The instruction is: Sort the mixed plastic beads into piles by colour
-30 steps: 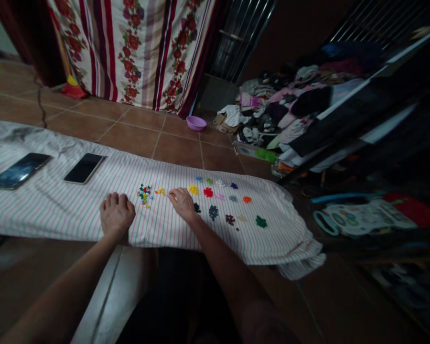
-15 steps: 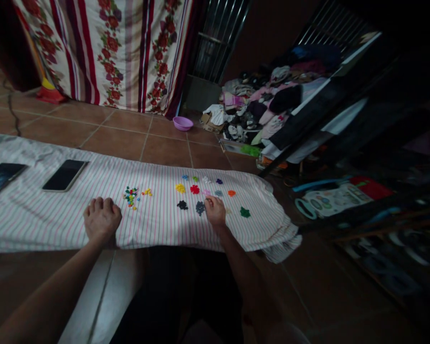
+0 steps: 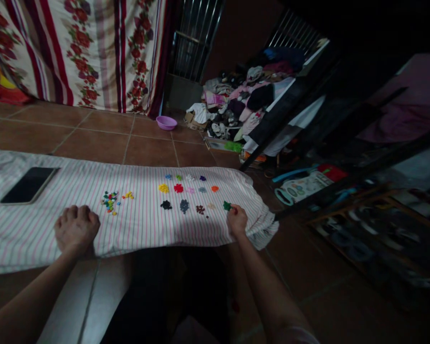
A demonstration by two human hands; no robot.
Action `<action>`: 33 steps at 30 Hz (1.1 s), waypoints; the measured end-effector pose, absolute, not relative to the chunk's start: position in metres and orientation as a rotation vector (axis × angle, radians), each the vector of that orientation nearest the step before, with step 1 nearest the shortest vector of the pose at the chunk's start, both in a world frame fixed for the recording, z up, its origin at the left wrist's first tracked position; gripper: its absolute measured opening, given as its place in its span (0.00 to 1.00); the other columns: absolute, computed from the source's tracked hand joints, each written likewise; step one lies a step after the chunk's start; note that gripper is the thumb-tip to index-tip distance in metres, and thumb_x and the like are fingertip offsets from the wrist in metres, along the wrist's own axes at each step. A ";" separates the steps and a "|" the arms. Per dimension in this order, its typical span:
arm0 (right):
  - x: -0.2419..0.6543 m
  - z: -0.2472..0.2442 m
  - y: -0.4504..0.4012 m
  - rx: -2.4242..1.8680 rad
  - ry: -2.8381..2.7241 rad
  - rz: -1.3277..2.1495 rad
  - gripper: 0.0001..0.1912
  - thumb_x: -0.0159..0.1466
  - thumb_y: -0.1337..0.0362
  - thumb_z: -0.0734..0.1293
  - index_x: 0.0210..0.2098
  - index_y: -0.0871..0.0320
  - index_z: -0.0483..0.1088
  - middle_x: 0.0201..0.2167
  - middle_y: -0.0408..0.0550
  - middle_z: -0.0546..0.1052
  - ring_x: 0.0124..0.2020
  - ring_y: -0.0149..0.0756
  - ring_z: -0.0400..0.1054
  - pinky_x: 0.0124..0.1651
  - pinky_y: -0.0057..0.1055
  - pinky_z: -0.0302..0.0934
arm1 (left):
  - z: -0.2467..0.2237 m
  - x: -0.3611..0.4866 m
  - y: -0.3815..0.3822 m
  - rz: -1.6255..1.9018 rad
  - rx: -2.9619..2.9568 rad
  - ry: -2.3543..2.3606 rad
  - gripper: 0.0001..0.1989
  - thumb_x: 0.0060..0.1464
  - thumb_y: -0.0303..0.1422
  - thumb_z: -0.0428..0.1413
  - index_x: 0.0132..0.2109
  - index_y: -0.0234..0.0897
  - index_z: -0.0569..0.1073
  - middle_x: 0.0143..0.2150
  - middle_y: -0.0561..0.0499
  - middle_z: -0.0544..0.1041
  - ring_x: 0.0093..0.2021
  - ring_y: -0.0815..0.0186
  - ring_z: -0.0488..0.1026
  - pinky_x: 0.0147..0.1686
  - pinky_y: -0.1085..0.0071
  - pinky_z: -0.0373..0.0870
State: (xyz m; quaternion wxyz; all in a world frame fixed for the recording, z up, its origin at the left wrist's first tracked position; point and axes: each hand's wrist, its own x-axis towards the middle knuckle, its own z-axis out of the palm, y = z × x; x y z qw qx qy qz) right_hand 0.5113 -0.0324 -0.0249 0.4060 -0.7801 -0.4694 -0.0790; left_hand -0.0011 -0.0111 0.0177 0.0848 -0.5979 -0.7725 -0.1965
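Note:
On the striped cloth [image 3: 139,229] lie small pieces grouped by colour, among them a yellow pile [image 3: 164,188], a red pile [image 3: 178,188], a black pile [image 3: 166,205] and a brown pile [image 3: 200,209]. My right hand [image 3: 237,220] is at the dark green pile [image 3: 227,205] on the right, fingertips pinched together; whatever they hold is too small to make out. A mixed-colour pile [image 3: 110,202] lies to the left. Beside it my left hand [image 3: 76,228] rests on the cloth with fingers curled, and what is under them is hidden.
A dark phone [image 3: 29,185] lies on the cloth at the left. Beyond the cloth, a purple basin [image 3: 166,123] stands on the tiled floor, near a heap of clothes [image 3: 236,98]. A dark diagonal bar [image 3: 290,117] crosses the right side.
My right hand has moved right, from beside the dark grey pile to the dark green one, uncovering the brown pile. My left hand still rests on the cloth. The view has shifted right.

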 end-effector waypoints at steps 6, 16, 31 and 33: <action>0.535 -0.022 -0.030 -2.035 -1.074 -0.174 0.19 0.53 0.63 0.55 0.36 0.63 0.74 0.32 0.54 0.75 0.35 0.41 0.66 0.43 0.37 0.60 | 0.021 0.000 -0.013 -0.632 -1.822 -2.289 0.18 0.56 0.35 0.39 0.44 0.35 0.70 0.45 0.36 0.70 0.51 0.47 0.65 0.46 0.52 0.61; 0.549 -0.014 0.001 -1.936 -1.313 -0.096 0.17 0.52 0.69 0.56 0.33 0.62 0.74 0.32 0.54 0.74 0.37 0.41 0.68 0.47 0.41 0.62 | 0.015 -0.001 -0.010 -0.605 -1.773 -2.296 0.14 0.56 0.36 0.40 0.42 0.38 0.67 0.44 0.40 0.69 0.50 0.49 0.65 0.46 0.53 0.62; 0.544 -0.017 0.011 -1.935 -1.501 -0.123 0.16 0.49 0.72 0.56 0.27 0.58 0.74 0.29 0.50 0.75 0.34 0.37 0.69 0.42 0.34 0.64 | 0.017 0.000 -0.008 -0.594 -1.799 -2.284 0.16 0.56 0.34 0.40 0.42 0.34 0.69 0.45 0.37 0.70 0.50 0.48 0.66 0.46 0.52 0.62; 0.541 -0.015 0.010 -1.933 -1.508 -0.142 0.16 0.50 0.72 0.56 0.27 0.57 0.74 0.28 0.49 0.75 0.34 0.37 0.68 0.42 0.34 0.64 | 0.016 0.000 -0.008 -0.597 -1.780 -2.291 0.15 0.55 0.34 0.41 0.42 0.33 0.70 0.44 0.37 0.71 0.50 0.48 0.66 0.46 0.53 0.62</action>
